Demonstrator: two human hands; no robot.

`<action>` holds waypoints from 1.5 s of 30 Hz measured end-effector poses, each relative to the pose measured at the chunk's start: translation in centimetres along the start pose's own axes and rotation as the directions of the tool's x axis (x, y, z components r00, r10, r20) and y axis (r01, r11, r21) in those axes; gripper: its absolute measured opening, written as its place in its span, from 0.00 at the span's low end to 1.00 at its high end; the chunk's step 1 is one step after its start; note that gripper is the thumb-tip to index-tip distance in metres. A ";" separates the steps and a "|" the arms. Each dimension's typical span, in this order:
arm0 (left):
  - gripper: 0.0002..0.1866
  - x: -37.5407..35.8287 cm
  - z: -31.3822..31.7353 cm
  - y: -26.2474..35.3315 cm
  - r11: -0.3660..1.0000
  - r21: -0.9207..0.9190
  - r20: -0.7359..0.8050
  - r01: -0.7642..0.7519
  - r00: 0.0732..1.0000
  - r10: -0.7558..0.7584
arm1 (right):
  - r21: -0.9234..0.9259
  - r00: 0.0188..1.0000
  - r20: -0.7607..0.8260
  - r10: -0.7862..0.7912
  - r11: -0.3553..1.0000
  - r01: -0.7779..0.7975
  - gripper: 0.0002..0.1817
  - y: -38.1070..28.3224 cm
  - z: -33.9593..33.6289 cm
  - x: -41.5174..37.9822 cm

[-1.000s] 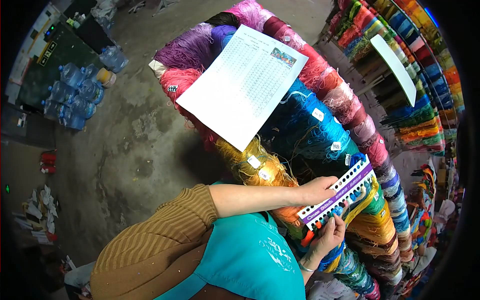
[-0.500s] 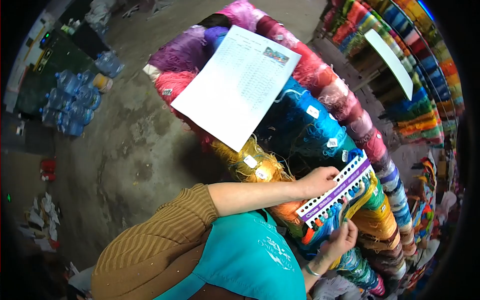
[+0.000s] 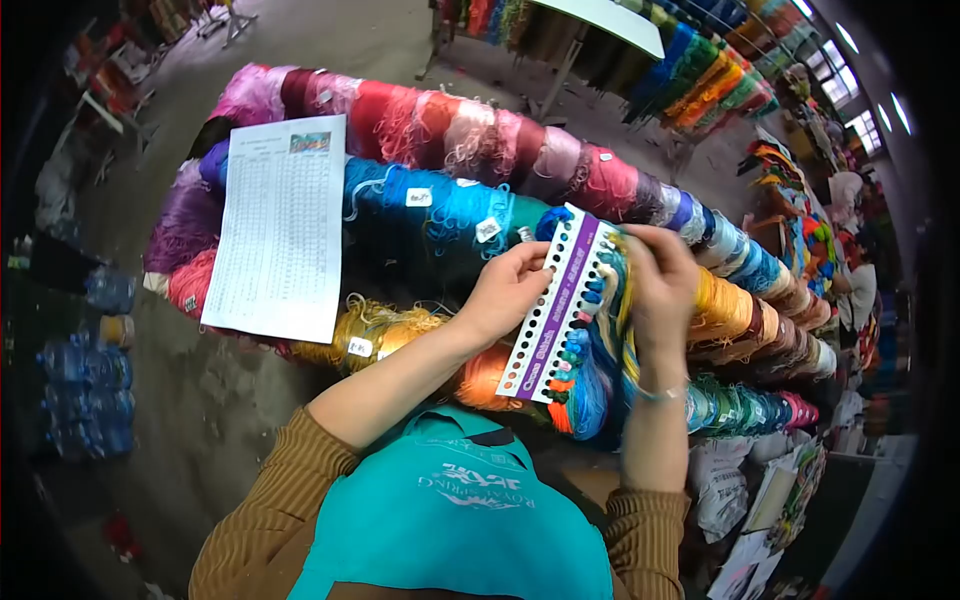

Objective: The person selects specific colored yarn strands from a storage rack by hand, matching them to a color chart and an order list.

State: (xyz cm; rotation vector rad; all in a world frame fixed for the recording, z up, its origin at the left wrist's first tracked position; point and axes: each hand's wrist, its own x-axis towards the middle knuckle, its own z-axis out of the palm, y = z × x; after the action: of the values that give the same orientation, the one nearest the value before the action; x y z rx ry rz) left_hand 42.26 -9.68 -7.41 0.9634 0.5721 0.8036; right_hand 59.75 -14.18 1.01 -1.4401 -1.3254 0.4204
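My left hand point(image 3: 508, 290) is closed on the left edge of a white and purple cross-stitch thread card point(image 3: 560, 300), which is punched with holes along both long sides. Skeins of embroidery thread point(image 3: 590, 375) in orange, teal, blue and cream are looped through the right-hand holes and hang down. A blue loop point(image 3: 553, 220) sits at the top left corner. At the card's upper right edge my right hand point(image 3: 660, 275), somewhat blurred, has its fingers bent around thread; the fingertips are partly hidden. Yellow-green strands run down beside that hand.
Under the card stand long rows of thread hanks point(image 3: 470, 130) in many colours with small white labels. A printed sheet point(image 3: 280, 230) lies over them at the left. Water bottles point(image 3: 90, 390) stand on the floor. Behind are a white-topped table point(image 3: 600, 22) and a person point(image 3: 858, 285).
My view has turned to the right. My right hand has moved from below the card's threads up to its upper right edge. My left hand still holds the card, now tilted more upright.
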 end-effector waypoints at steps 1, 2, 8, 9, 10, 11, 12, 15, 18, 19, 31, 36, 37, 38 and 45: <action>0.18 0.3 0.1 0.1 1.000 0.020 0.002 -0.013 1.000 0.013 | 0.053 0.997 0.059 0.044 0.997 -0.047 0.05 1.8 1.5 0.3; 0.18 0.7 0.2 0.2 0.999 0.039 0.001 -0.027 1.000 0.027 | 0.057 0.991 0.092 0.102 0.993 -0.108 0.06 2.6 2.4 0.5; 0.15 2.5 0.1 1.7 0.954 0.300 -0.038 -0.019 0.999 0.031 | 0.100 0.990 0.129 0.055 0.993 -0.068 0.06 5.3 3.5 1.2; 0.15 2.8 0.4 1.7 0.962 0.262 -0.065 -0.075 0.993 0.095 | 0.102 0.991 0.124 0.053 0.993 -0.066 0.06 5.3 3.4 1.3; 0.15 2.9 0.4 1.8 0.961 0.266 -0.061 -0.078 0.993 0.097 | 0.113 0.991 0.119 0.064 0.991 -0.078 0.06 5.3 3.3 1.4; 0.15 3.0 0.3 1.9 0.960 0.278 -0.057 -0.043 0.996 0.061 | 0.124 0.991 0.115 0.075 0.988 -0.089 0.06 5.3 3.1 1.4; 0.15 3.2 0.3 2.0 0.957 0.290 -0.054 -0.010 0.998 0.027 | 0.140 0.989 0.120 0.086 0.985 -0.103 0.06 5.6 3.0 1.4; 0.13 3.6 0.8 2.6 0.934 0.355 -0.116 0.048 0.993 -0.006 | 0.106 0.990 0.131 0.055 0.992 -0.069 0.06 6.1 3.0 1.2; 0.13 4.2 0.8 2.1 0.927 0.362 -0.187 0.094 0.982 -0.026 | 0.171 0.993 0.105 0.057 0.982 -0.075 0.06 6.4 2.8 1.2; 0.13 4.2 1.0 2.1 0.944 0.321 -0.182 0.080 0.983 -0.022 | 0.213 0.991 0.110 0.073 0.972 -0.095 0.06 6.4 2.7 1.2; 0.12 3.6 2.3 1.8 0.958 0.285 -0.006 0.021 1.000 -0.020 | 0.254 0.988 0.148 0.045 0.964 -0.082 0.05 6.8 2.6 1.1; 0.14 3.6 1.7 2.7 0.997 -0.012 0.060 0.080 0.995 -0.080 | 0.228 0.993 0.115 0.020 0.973 -0.046 0.06 6.5 2.9 1.0; 0.15 3.8 1.3 2.8 0.998 0.015 0.074 0.065 0.995 -0.066 | 0.229 0.993 0.115 0.020 0.972 -0.047 0.06 6.3 3.0 0.9; 0.15 4.0 1.1 2.8 0.998 0.015 0.073 0.066 0.995 -0.067 | 0.194 0.994 0.105 -0.022 0.981 0.002 0.05 6.0 3.0 0.8; 0.10 5.6 -0.4 3.4 0.942 0.320 0.066 0.100 0.990 -0.127 | 0.124 0.988 0.142 -0.060 0.991 0.043 0.03 6.0 3.5 0.8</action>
State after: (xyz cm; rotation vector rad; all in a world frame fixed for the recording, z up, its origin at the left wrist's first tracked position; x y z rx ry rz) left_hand 44.15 -3.84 -5.02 1.2405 0.6889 0.5731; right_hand 60.04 -10.72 -4.99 -1.2920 -1.4262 0.5709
